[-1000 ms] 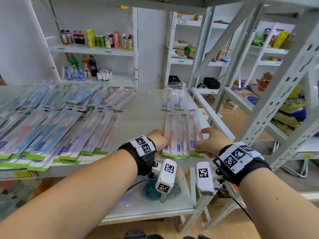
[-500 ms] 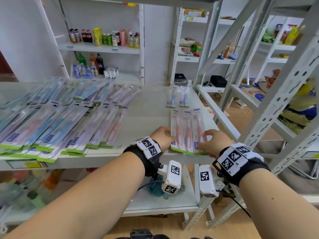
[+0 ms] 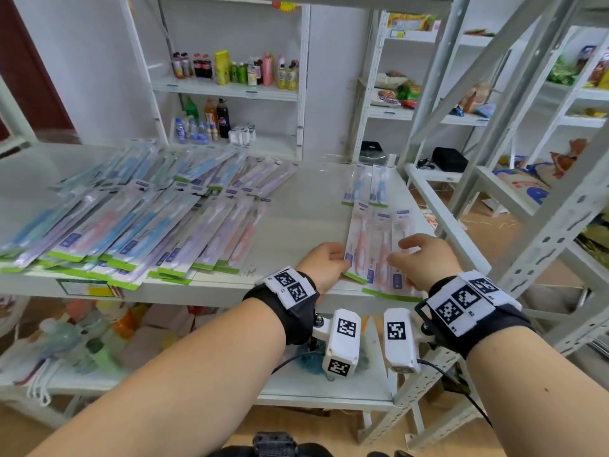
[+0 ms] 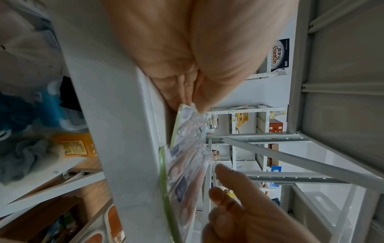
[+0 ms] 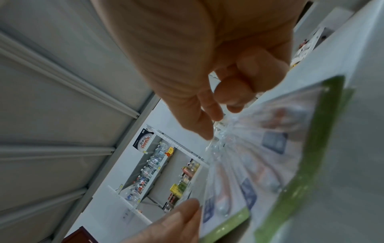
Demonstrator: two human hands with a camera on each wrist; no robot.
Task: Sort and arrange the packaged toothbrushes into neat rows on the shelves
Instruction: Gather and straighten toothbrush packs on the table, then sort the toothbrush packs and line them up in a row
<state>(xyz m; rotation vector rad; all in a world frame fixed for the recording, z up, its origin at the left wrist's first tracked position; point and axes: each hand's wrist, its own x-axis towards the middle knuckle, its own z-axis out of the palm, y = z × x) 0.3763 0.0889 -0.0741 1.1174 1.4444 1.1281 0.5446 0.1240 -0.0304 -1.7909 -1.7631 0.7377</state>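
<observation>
Three pink toothbrush packs (image 3: pixel 379 245) lie side by side at the front right of the white shelf (image 3: pixel 303 232). My left hand (image 3: pixel 342 258) pinches the near left corner of the leftmost pink pack (image 4: pixel 187 125) between thumb and fingers, raising that corner slightly off the shelf edge (image 4: pixel 116 131). My right hand (image 3: pixel 400 250) hovers over the other two packs with loosely bent fingers, one fingertip (image 5: pixel 207 136) touching the clear plastic (image 5: pixel 249 156). Two blue packs (image 3: pixel 365 186) lie just behind the pink row.
A big overlapping spread of toothbrush packs (image 3: pixel 131 225) covers the shelf's left half. Bare shelf lies between it and the pink row. A slanted metal upright (image 3: pixel 540 199) stands close on the right. Bottles (image 3: pixel 82 341) sit on the lower shelf.
My left hand has closed on the corner of the leftmost pink pack and lifted it a little. The right hand's fingers have spread further over the other packs.
</observation>
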